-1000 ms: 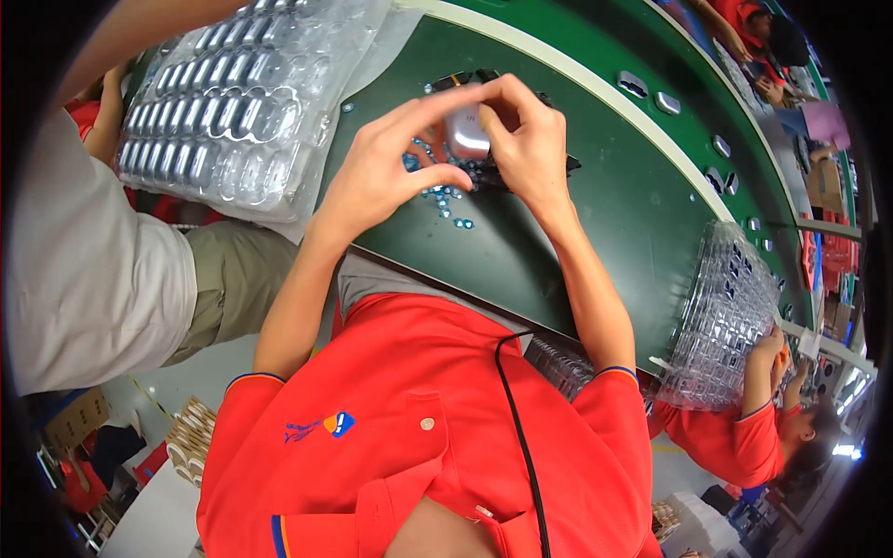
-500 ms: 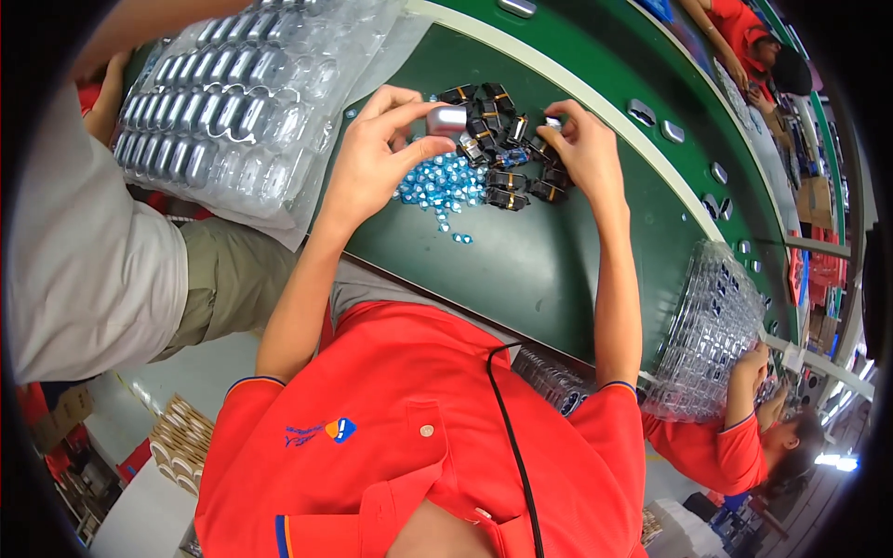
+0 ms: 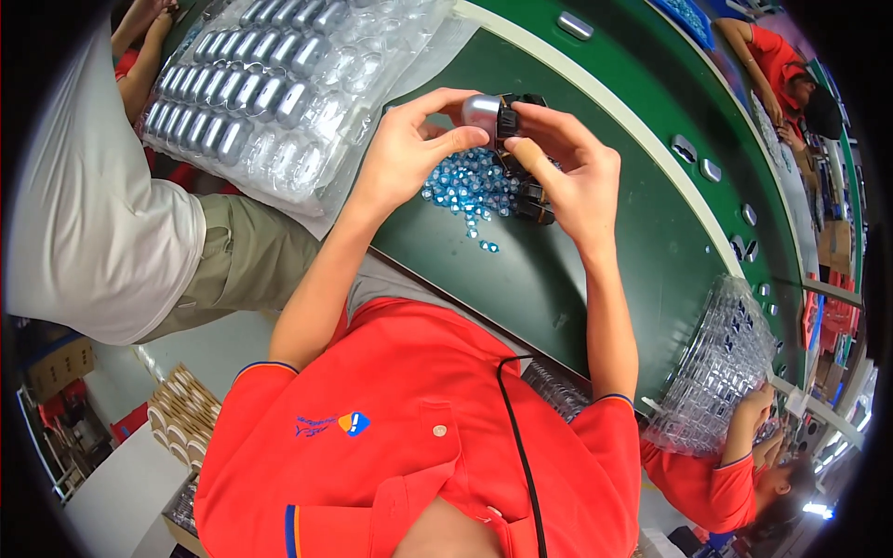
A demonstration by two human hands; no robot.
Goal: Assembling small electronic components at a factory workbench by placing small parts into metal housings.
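Between the fingers and thumb of my left hand [image 3: 402,153] is a small silver rounded shell [image 3: 480,111]. My right hand [image 3: 581,181] pinches a black part [image 3: 507,121] against the shell's right side. Whether the black part sits inside the shell, I cannot tell. Below them on the green table lies a heap of small shiny blue pieces [image 3: 470,186]. More black parts with gold-coloured strips [image 3: 534,203] lie beside that heap, partly hidden by my right hand.
Clear plastic trays of silver shells [image 3: 237,88] are stacked at the left, next to a person in a grey shirt [image 3: 84,205]. Beyond a pale rail [image 3: 614,116], a green belt carries scattered silver shells [image 3: 711,170]. A clear tray [image 3: 712,372] stands at the right near another worker.
My right hand has moved left from the black parts to the shell, bringing a black part against it. The shell stays in my left hand. The whole view has shifted slightly.
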